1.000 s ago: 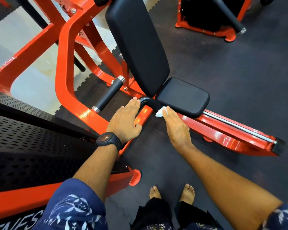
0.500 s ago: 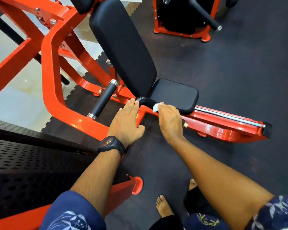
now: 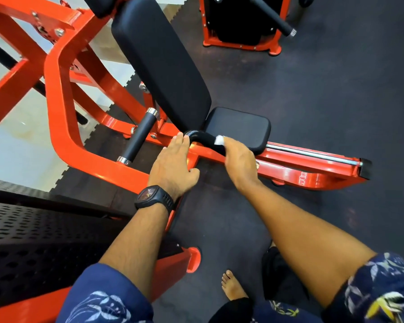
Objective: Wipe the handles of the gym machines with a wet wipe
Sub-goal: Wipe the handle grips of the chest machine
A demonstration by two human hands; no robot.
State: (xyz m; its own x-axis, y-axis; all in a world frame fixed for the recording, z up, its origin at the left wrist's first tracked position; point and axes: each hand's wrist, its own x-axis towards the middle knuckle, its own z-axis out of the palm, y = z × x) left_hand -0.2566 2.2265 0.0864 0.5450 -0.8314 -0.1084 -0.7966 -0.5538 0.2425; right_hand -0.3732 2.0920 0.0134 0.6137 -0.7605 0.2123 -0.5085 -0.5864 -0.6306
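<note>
Progress seemingly early: wipes the curved black rubber handle [image 3: 202, 137] just beside the black padded seat [image 3: 240, 127] on the orange steel frame [image 3: 63, 113], with the straight black grip with chrome ends [image 3: 139, 139] and the far machine's black bar [image 3: 273, 17] apparently not yet reached. Curls the right hand [image 3: 239, 162] round the handle's near end, pinching a small crumpled white wet wipe [image 3: 219, 139] against it; rests the left hand [image 3: 173, 164] flat and open on that frame, touching the handle's bend with the fingertips. Against half a second earlier, shows the wipe slid further from the bend; keeps the left hand in place.
</note>
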